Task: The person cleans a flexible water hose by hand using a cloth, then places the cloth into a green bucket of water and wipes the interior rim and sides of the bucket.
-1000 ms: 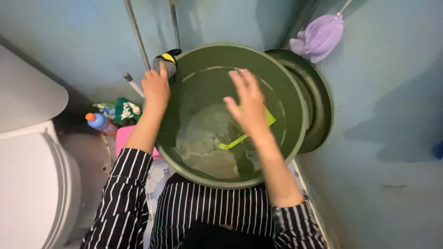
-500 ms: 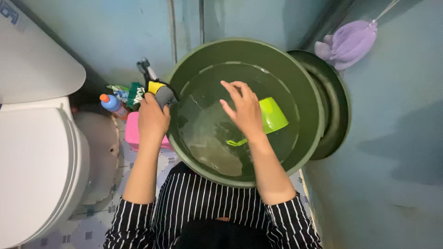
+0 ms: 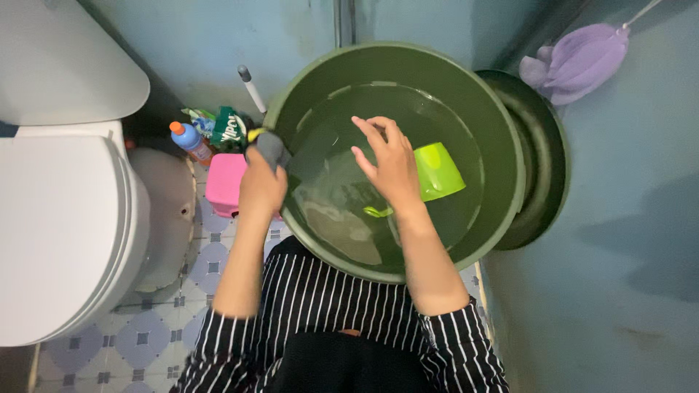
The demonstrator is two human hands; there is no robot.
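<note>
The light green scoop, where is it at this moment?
In the head view, the light green scoop lies inside the dark green tub, toward its right side, just right of the right hand that is above the water.

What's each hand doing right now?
Left hand: closed on a grey sponge at the green tub rim.
Right hand: open, fingers spread, holding nothing, above the water.

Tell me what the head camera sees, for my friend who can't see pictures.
A person's right hand hovers open over a big green tub of water holding a lime scoop. Their left hand grips a grey sponge at the rim, beside a white toilet.
</note>
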